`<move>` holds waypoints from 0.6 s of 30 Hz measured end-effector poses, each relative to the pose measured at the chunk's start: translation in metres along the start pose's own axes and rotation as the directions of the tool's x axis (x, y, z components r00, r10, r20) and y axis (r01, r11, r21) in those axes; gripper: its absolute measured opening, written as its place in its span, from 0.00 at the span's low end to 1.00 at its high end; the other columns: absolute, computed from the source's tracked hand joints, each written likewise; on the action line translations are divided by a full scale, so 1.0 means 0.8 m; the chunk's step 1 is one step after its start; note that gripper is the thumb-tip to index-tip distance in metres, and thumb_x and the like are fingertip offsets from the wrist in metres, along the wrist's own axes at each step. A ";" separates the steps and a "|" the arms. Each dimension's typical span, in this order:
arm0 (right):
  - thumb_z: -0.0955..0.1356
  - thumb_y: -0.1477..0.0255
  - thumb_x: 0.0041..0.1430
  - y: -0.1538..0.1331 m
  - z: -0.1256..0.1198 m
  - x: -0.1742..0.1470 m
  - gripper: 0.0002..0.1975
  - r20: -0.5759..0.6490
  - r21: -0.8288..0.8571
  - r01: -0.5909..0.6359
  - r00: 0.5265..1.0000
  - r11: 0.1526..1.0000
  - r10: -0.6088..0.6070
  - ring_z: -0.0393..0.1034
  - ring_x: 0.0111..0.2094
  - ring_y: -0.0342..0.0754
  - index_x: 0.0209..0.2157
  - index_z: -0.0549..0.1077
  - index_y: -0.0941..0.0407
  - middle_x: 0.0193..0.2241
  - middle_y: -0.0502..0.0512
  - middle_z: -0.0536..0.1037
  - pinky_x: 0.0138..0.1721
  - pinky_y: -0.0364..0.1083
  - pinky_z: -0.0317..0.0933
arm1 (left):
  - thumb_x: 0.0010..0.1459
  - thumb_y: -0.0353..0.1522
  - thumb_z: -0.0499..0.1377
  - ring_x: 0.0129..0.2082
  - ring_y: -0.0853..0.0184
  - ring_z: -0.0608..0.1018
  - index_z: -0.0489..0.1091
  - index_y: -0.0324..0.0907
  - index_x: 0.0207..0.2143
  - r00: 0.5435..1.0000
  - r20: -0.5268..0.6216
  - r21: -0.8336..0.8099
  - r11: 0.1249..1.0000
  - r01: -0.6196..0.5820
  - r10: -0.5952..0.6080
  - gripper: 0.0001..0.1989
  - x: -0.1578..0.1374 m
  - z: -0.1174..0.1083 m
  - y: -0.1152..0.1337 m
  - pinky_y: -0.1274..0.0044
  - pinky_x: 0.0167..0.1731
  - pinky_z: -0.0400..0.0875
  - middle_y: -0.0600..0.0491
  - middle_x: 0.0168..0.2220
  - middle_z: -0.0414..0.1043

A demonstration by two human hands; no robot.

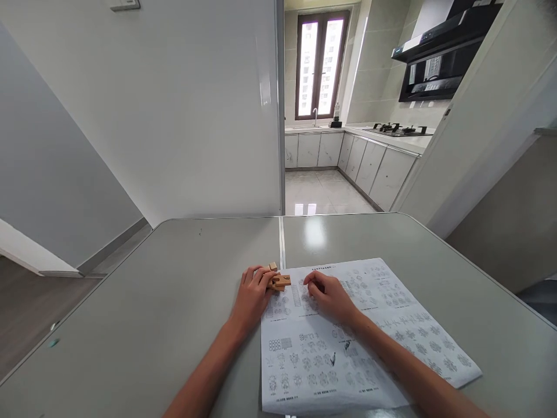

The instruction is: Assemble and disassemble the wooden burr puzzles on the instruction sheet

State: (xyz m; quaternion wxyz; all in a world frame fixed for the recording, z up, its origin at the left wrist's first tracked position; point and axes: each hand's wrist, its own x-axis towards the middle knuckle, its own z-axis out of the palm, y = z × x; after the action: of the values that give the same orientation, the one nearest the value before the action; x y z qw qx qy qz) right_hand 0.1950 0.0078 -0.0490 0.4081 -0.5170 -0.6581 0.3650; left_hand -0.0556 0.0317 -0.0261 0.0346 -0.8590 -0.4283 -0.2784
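A small wooden puzzle (277, 280) made of interlocked light-brown blocks lies on the grey table (174, 302), at the top left corner of a printed sheet of diagrams (348, 337). My left hand (252, 296) rests beside it, its fingertips touching the wooden pieces. My right hand (331, 297) lies on the sheet with its fingers curled down onto the paper, holding nothing that I can see. A gap of paper separates the right hand from the puzzle.
The sheet carries rows of small drawings and two pen ticks (339, 354). A seam (282, 244) splits the tabletop down the middle. Beyond the table stand a white wall (174, 116) and an open kitchen with cabinets (369, 162) and a window (319, 64).
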 end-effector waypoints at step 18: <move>0.61 0.68 0.64 -0.002 0.000 -0.001 0.11 0.005 -0.003 -0.015 1.000 1.000 0.015 0.57 0.22 0.45 0.35 0.73 0.54 0.22 0.47 0.71 0.26 0.44 0.52 | 0.62 0.22 0.55 0.46 0.57 0.76 0.72 0.43 0.47 0.986 -0.118 -0.040 0.993 0.114 -0.118 0.14 -0.002 -0.007 -0.014 0.65 0.47 0.71 0.47 0.44 0.78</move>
State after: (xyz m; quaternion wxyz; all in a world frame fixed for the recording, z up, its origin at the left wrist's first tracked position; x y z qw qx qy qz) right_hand 0.1940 0.0065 -0.0475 0.4029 -0.5215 -0.6557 0.3685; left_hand -0.0674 0.0364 -0.0240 0.0297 -0.8146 -0.4701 -0.3384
